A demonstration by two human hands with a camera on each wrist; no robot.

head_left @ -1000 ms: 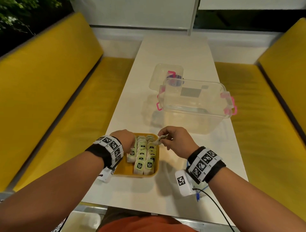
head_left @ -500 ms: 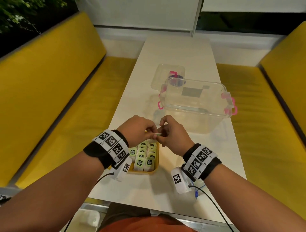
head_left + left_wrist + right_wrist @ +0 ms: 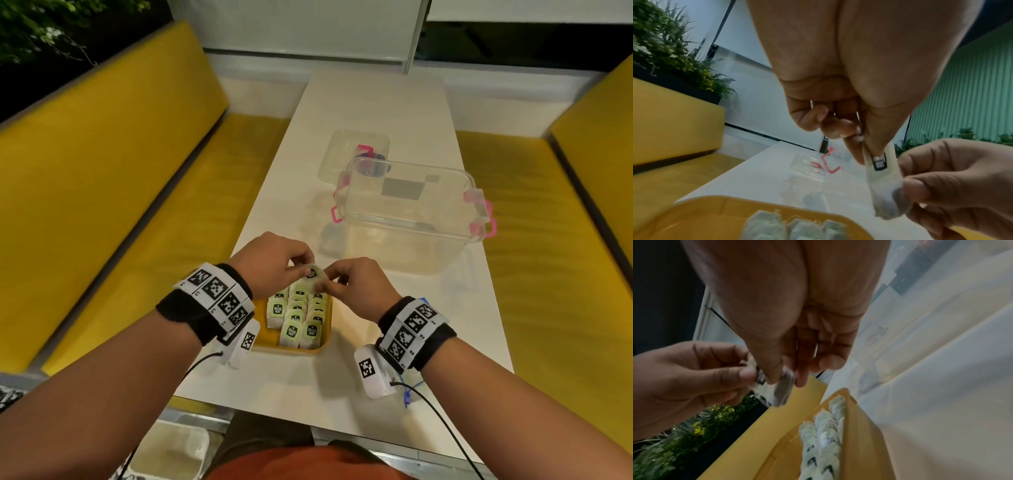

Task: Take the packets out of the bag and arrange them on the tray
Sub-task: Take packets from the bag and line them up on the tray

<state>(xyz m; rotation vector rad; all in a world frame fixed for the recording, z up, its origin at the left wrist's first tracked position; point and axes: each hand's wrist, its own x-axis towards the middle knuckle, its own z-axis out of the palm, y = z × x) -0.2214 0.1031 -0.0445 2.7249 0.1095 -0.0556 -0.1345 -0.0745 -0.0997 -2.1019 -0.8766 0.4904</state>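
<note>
A yellow tray (image 3: 270, 344) sits near the table's front edge, filled with several rows of pale green tea packets (image 3: 301, 320). Above its far end both hands pinch one more packet (image 3: 312, 274). My left hand (image 3: 274, 265) pinches its top end between thumb and forefinger, and my right hand (image 3: 354, 284) pinches its other end. In the left wrist view the packet (image 3: 882, 183) hangs from my left thumb, its lower end between right-hand fingers (image 3: 916, 189). The right wrist view shows the same packet (image 3: 777, 389) over the tray (image 3: 865, 434). No bag is visible.
A clear plastic box (image 3: 411, 219) with pink latches stands open behind the tray, to the right. Its clear lid (image 3: 352, 150) lies further back on the white table (image 3: 376, 102). Yellow benches (image 3: 120, 164) flank both sides.
My left hand lifted off the tray's left side and came up to meet the right hand. Both now hold the packet that the right hand alone carried before.
</note>
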